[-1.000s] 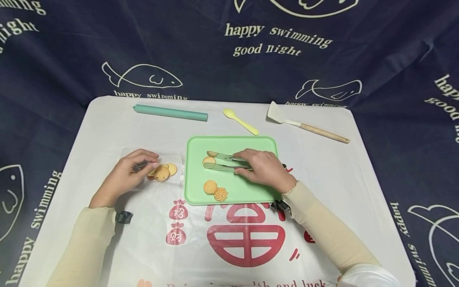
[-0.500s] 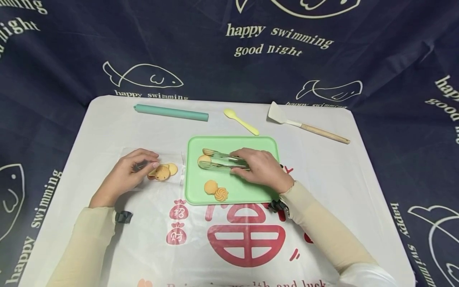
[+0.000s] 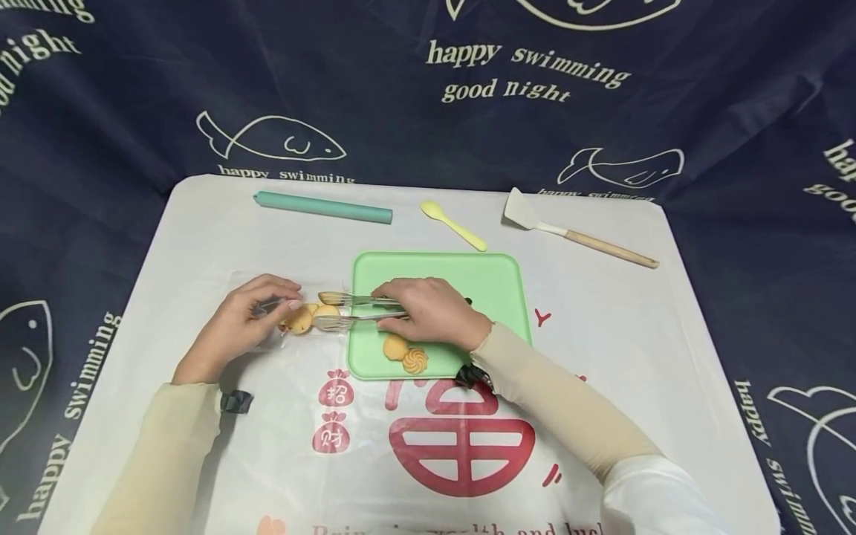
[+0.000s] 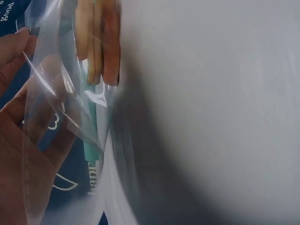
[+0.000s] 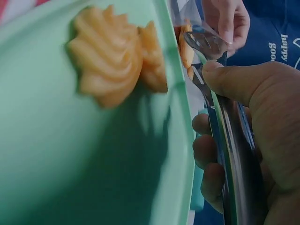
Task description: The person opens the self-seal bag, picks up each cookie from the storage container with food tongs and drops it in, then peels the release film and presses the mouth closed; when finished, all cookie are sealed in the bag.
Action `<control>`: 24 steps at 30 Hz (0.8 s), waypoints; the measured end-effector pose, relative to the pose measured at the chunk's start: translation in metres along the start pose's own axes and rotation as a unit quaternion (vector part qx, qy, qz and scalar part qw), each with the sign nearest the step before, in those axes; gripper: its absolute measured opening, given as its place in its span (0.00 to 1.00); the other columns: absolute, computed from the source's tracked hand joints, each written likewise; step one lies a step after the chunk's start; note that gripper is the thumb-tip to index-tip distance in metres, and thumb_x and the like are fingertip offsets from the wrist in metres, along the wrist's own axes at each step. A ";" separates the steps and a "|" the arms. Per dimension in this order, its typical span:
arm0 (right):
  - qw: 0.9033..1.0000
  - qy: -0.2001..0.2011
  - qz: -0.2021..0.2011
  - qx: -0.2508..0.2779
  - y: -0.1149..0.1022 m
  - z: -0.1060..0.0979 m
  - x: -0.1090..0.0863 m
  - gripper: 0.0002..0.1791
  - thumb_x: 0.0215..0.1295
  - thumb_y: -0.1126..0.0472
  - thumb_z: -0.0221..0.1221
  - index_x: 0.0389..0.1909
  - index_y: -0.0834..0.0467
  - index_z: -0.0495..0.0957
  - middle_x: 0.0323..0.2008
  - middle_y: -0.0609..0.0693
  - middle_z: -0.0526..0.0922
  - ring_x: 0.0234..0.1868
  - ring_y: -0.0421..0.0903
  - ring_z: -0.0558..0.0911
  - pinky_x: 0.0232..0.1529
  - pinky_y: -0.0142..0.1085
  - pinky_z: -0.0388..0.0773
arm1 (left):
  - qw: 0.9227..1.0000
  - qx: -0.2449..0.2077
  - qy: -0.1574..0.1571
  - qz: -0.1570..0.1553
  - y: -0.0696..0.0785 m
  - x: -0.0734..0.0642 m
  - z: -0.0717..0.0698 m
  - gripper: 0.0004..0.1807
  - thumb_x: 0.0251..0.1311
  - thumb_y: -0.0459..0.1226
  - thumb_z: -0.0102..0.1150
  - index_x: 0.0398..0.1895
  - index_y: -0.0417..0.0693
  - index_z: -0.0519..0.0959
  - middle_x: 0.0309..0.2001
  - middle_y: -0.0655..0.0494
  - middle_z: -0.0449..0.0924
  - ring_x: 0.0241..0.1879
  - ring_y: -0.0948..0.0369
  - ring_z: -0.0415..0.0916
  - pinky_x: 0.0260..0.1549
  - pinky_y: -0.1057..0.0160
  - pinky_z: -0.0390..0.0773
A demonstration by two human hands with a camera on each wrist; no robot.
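Note:
My left hand (image 3: pixel 244 319) holds a clear plastic bag (image 4: pixel 70 108) by its edge, to the left of the green tray. Inside the bag, several round cookies (image 4: pixel 111 47) lie stacked. In my right hand (image 3: pixel 431 308) are metal tongs (image 3: pixel 371 301), gripped with the thumb on one arm and the fingers round the other. The tong tips reach past the tray's left rim to the bag's mouth, and a cookie (image 3: pixel 327 313) shows between them. Two more cookies, a smooth one (image 3: pixel 395 346) and a swirled one (image 3: pixel 415 360), touch each other on the tray (image 3: pixel 468 271).
Along the back of the white-covered table lie a teal rod (image 3: pixel 324 207), a yellow spoon (image 3: pixel 455 225) and a white spatula (image 3: pixel 582 234) with a wooden handle. A dark blue cloth (image 3: pixel 414 141) hangs behind the table.
My right hand has moved left with the tongs, carrying a cookie from over the tray to the bag's mouth. The left hand stays at the bag.

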State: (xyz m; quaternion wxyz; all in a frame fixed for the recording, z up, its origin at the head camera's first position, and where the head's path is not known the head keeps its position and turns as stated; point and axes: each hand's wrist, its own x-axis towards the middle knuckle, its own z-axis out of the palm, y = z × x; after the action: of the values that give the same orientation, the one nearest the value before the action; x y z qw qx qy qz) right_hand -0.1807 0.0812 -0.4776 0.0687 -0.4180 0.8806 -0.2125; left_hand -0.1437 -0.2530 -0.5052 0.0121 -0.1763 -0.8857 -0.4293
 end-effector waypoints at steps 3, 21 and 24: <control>1.000 -0.008 -0.002 0.006 -0.004 0.001 0.010 0.25 0.67 0.44 0.65 0.60 0.52 0.80 0.52 0.43 0.84 0.48 0.38 0.83 0.44 0.38 0.82 | 1.000 -0.007 -0.001 0.003 0.002 0.002 0.002 0.06 0.66 0.37 0.68 0.44 0.50 0.87 0.52 0.58 0.82 0.57 0.55 0.76 0.61 0.68 0.69; 1.000 0.000 0.014 -0.010 -0.011 -0.008 0.008 0.28 0.67 0.41 0.64 0.62 0.51 0.79 0.53 0.42 0.83 0.49 0.37 0.81 0.44 0.37 0.81 | 1.000 0.001 0.008 -0.014 0.002 0.001 0.001 0.05 0.67 0.36 0.67 0.43 0.48 0.87 0.51 0.57 0.82 0.56 0.53 0.76 0.60 0.50 0.73; 1.000 0.011 0.023 -0.007 -0.009 -0.014 -0.009 0.28 0.65 0.40 0.66 0.61 0.50 0.79 0.53 0.41 0.83 0.49 0.36 0.81 0.44 0.37 0.81 | 1.000 0.005 0.005 -0.029 0.001 -0.001 0.001 0.06 0.67 0.38 0.67 0.43 0.47 0.87 0.51 0.57 0.82 0.56 0.53 0.76 0.60 0.45 0.73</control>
State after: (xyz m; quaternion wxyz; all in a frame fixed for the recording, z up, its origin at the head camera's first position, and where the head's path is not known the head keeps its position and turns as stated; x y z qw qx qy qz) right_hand -0.1729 0.0878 -0.4616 0.0607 -0.3960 0.8921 -0.2091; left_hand -0.1417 -0.2516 -0.5054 0.0054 -0.1486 -0.8924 -0.4260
